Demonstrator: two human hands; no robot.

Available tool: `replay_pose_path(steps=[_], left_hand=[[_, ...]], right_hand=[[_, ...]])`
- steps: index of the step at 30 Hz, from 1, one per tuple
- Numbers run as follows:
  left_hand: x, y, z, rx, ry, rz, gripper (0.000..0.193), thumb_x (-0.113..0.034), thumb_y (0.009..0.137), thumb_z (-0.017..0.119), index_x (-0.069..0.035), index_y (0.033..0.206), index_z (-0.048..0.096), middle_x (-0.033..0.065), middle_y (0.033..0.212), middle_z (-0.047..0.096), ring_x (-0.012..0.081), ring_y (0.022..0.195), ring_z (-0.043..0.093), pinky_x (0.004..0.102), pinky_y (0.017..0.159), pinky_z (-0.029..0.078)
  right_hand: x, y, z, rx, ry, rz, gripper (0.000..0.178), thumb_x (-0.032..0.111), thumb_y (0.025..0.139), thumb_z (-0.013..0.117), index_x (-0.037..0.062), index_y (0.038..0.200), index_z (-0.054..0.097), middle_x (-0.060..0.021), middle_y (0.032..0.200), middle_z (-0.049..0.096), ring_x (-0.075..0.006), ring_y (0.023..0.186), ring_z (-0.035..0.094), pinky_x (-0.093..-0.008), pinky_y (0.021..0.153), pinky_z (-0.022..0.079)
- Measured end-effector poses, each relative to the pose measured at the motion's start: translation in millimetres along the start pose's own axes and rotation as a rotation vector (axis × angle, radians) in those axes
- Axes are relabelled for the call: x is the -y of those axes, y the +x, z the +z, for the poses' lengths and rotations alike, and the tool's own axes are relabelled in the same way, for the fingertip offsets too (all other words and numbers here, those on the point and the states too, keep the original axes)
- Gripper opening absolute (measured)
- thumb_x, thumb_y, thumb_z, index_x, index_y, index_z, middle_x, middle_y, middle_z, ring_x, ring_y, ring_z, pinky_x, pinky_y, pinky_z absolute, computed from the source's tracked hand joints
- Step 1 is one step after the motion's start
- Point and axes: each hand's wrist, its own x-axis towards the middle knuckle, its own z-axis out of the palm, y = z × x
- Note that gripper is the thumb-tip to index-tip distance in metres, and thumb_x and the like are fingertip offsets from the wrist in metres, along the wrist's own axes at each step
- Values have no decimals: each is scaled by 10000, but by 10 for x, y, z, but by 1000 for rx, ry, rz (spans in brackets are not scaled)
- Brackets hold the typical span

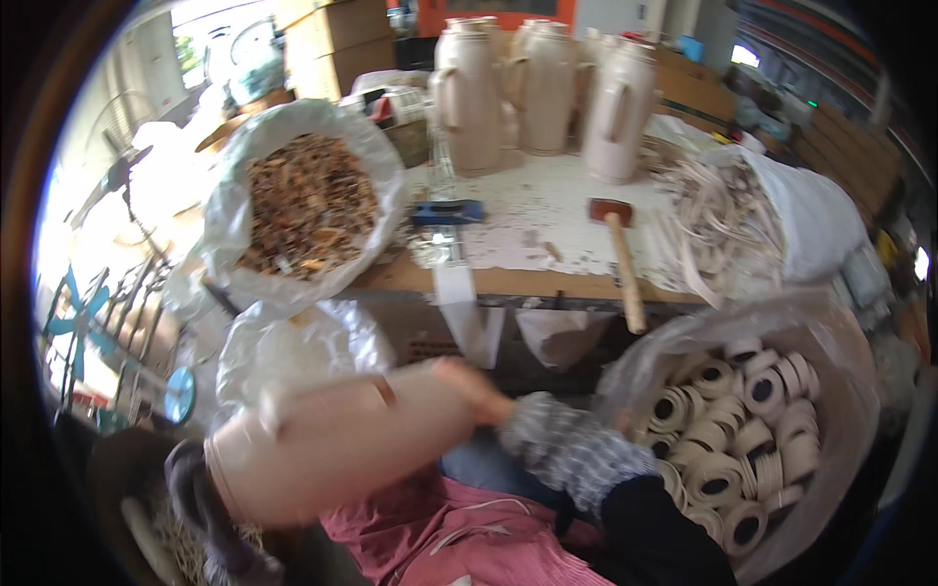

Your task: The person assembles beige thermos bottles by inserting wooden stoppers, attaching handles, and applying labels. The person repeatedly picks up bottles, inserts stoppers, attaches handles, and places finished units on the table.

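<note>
A pale pink thermos jug [342, 439] lies tilted across my lap, blurred by motion, with its handle side up. My right hand [476, 389], bare below a grey checked sleeve, grips its right end. My left hand [200, 498], in a grey glove, is closed against the jug's left end; some fingers are hidden. Similar jugs [467, 103] stand upright in a group on the table [528, 195]. A hammer [622, 264] with a red-brown head lies at the table's near edge, and a blue-handled tool [447, 212] rests left of it.
An open white sack [386, 186] of brown scraps stands at the left. On the right are a clear bag [850, 391] of cream ring-shaped parts and a white sack [806, 215] beside cream strips [718, 215]. A blue-bladed fan [78, 317] stands far left; cardboard boxes [342, 49] are behind.
</note>
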Motion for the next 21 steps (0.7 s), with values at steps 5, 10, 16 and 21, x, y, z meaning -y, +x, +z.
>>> replay_pose_path(steps=[5, 10, 16, 21], left_hand=[[-943, 687, -128, 775, 344, 524, 410, -233, 899, 636, -8, 1234, 563, 241, 1243, 563, 376, 1145, 556, 498, 972, 447], [-652, 803, 243, 710, 318, -64, 409, -141, 727, 716, 33, 1086, 624, 215, 1150, 600, 348, 998, 633, 404, 823, 500], [-366, 659, 439, 578, -171, 194, 429, -132, 572, 833, -45, 921, 600, 232, 1224, 568, 367, 1098, 575, 415, 915, 458], [-741, 331, 597, 263, 418, 597, 195, -112, 591, 762, -115, 718, 614, 102, 976, 595, 312, 897, 539, 427, 737, 436]], right_hand=[[-902, 61, -23, 100, -915, 174, 333, 280, 937, 582, 13, 1128, 637, -75, 1088, 669, -169, 977, 614, -325, 895, 477], [455, -1178, -948, -914, -1125, -1157, 406, 59, 789, 711, 41, 1170, 574, -116, 1111, 604, -219, 980, 600, -335, 855, 491], [1474, -3125, -2239, -1918, -1760, -700, 683, 68, 721, 717, 117, 1344, 440, -114, 1450, 374, -372, 1370, 270, -513, 1101, 251], [2181, -3121, -2299, -1764, -1306, -1498, 105, 92, 907, 622, -6, 943, 629, -85, 944, 652, -202, 881, 594, -348, 847, 477]])
